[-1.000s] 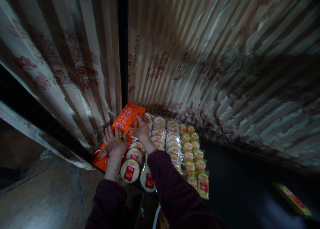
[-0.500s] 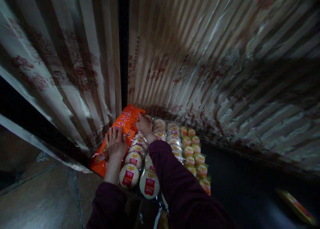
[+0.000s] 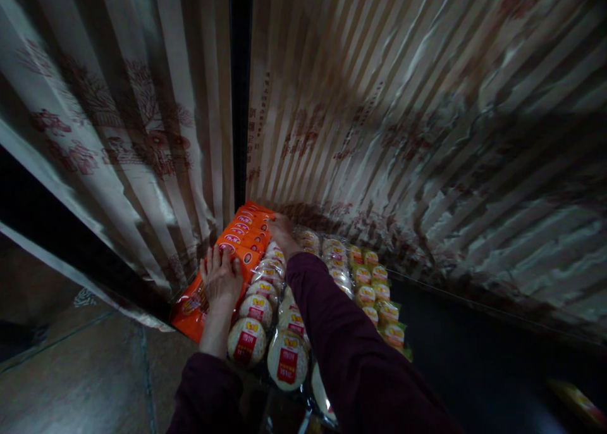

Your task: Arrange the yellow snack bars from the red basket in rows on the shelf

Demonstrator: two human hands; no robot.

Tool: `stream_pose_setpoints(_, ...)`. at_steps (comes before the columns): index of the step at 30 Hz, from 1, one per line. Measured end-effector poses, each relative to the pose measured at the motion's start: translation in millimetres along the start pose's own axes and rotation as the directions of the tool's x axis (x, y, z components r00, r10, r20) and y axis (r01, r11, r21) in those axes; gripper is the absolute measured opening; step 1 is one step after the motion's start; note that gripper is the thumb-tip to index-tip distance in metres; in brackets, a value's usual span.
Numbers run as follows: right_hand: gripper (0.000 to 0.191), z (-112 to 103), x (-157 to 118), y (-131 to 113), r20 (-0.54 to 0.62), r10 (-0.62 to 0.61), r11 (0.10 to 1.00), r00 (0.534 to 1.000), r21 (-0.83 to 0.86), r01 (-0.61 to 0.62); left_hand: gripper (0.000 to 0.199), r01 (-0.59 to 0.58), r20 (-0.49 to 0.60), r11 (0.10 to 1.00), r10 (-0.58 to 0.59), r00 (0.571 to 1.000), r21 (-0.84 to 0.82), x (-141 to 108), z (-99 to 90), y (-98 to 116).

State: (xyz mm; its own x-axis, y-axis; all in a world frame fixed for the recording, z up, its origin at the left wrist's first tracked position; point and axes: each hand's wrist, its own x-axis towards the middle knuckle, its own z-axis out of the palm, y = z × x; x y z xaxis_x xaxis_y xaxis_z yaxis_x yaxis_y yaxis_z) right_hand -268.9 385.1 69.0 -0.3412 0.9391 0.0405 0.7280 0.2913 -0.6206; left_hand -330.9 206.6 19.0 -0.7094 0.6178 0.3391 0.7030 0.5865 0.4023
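Note:
A row of overlapping orange snack packets [image 3: 244,235] runs into the far left corner of the dark surface. My left hand [image 3: 221,279] lies flat on the nearer packets, open, with its fingers spread. At the far right edge of the row, my right hand [image 3: 283,233] touches the orange packets. Its fingers look stretched out, though some are hidden behind the hand. Beside the orange row are rows of clear-wrapped round rice crackers [image 3: 246,342] with red and yellow labels. My right forearm passes over part of them.
Small yellow-green wrapped packs [image 3: 365,295] line up to the right of the crackers. Pleated, printed beige sheets [image 3: 332,136] hang behind and at the left [image 3: 156,136]. A blurred yellow pack [image 3: 578,405] lies on the black surface [image 3: 465,339] at lower right. Floor tiles [image 3: 99,371] show below left.
The view has shifted slightly, so most things sit a little further right and lower. Both hands stay at the orange packets; the right fingers are now a little more hidden.

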Motion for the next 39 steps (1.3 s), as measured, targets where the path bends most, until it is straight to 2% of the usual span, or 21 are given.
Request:
stream_pose_setpoints(4, 0.032, -1.2, -0.4, 3.1, -0.026, -0.015, 1.0, 1.0, 0.013, 0.015, 0.046, -0.015, -0.008, 1.0, 0.015, 1.0, 0.006, -0.9, 0.8, -0.9)
stream_pose_setpoints(7, 0.032, -0.4, 2.4, 0.1, -0.059, 0.005, 0.996, 0.998, -0.088, -0.01, 0.046, -0.031, -0.032, 1.0, 0.031, 0.999, -0.001, -1.3, 3.0, -3.0)
stream_pose_setpoints(10, 0.027, 0.8, 6.4, -1.5, -0.098, -0.045, 0.975, 0.994, -0.222, 0.022, 0.044, -0.041, -0.078, 0.999, 0.039, 0.996, -0.025, -1.3, 5.1, -4.4)
stream_pose_setpoints(14, 0.026, 3.3, 6.6, 2.8, -0.15, -0.097, 0.962, 0.984, -0.266, 0.054, 0.044, -0.039, -0.121, 0.998, 0.034, 0.992, -0.042, -1.2, 6.5, -3.4)
stream_pose_setpoints(17, 0.029, 5.8, 3.1, 4.4, -0.126, -0.136, 0.955, 0.983, -0.281, 0.096, 0.047, -0.033, -0.102, 0.999, 0.031, 0.994, -0.017, -1.4, 6.4, -1.3)
stream_pose_setpoints(20, 0.036, 9.1, -2.5, -0.8, -0.147, -0.253, 0.937, 0.956, -0.285, 0.204, 0.049, -0.042, -0.059, 0.999, 0.042, 0.997, 0.002, -1.3, 4.7, 0.3)
stream_pose_setpoints(22, 0.035, 12.7, -7.1, -7.0, -0.098, -0.352, 0.909, 0.931, -0.273, 0.315, 0.05, -0.019, -0.052, 1.0, 0.019, 0.998, 0.009, -1.2, 2.9, 0.6)
stream_pose_setpoints(24, 0.033, 17.2, -11.3, -12.7, -0.007, -0.391, 0.888, 0.921, -0.266, 0.375, 0.052, 0.017, -0.053, 1.0, -0.016, 0.998, 0.016, -1.2, 1.4, 0.2)
stream_pose_setpoints(29, 0.038, 24.4, -12.2, -14.9, 0.095, -0.319, 0.894, 0.943, -0.298, 0.333, 0.054, 0.019, -0.015, 1.0, -0.019, 1.0, 0.019, -1.8, 0.8, -2.6)
stream_pose_setpoints(32, 0.036, 22.3, -10.4, -11.5, 0.154, -0.347, 0.875, 0.925, -0.302, 0.379, 0.054, 0.014, -0.012, 1.0, -0.014, 1.0, 0.027, -1.7, 1.4, -3.7)
stream_pose_setpoints(37, 0.039, 18.1, -28.6, -18.9, 0.078, -0.349, 0.879, 0.934, -0.319, 0.355, 0.056, 0.04, 0.017, 0.999, -0.04, 0.999, 0.003, 0.0, 0.5, -2.3)
stream_pose_setpoints(39, 0.038, 19.3, -46.2, -28.0, 0.122, -0.356, 0.875, 0.927, -0.306, 0.376, 0.056, 0.034, 0.044, 0.999, -0.033, 0.998, -0.01, 0.6, -1.6, -2.5)
